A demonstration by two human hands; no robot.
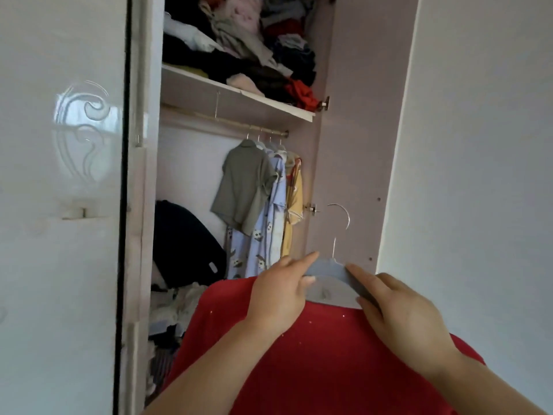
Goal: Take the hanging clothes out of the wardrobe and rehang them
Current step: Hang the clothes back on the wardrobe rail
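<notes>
We see the red garment (pixel 299 354) out of the wardrobe (pixel 326 175), spread across the lower middle of the view in front of the open compartment. A grey hanger (pixel 330 287) sits at its top edge. The left hand (pixel 279 295) pinches the hanger's left shoulder, thumb under and fingers over. The right hand (pixel 402 310) grips the right shoulder, forefinger laid straight along the top. The wire hook (pixel 341 223) stands up free, in front of the open door (pixel 353 130).

We cannot tell whether the hanger's ends sit properly inside the garment, since hands and cloth cover them. If they do not, we judge the garment may slide off to one side once a hand lets go to lift it by the hook.

The rail (pixel 239 124) runs just under the shelf (pixel 239 100). A grey-green shirt (pixel 244 187), a blue patterned garment (pixel 267 232) and a yellow garment (pixel 294 202) crowd its right end. Aimed there, the hook could snag a neighbouring hanger or knock one off, so the stretch left of the shirt looks the safer target. The shelf's front edge hangs close above the rail, and the hook may strike it. The hem might also drag over the black bag (pixel 185 244) at the wardrobe's lower left corner.
</notes>
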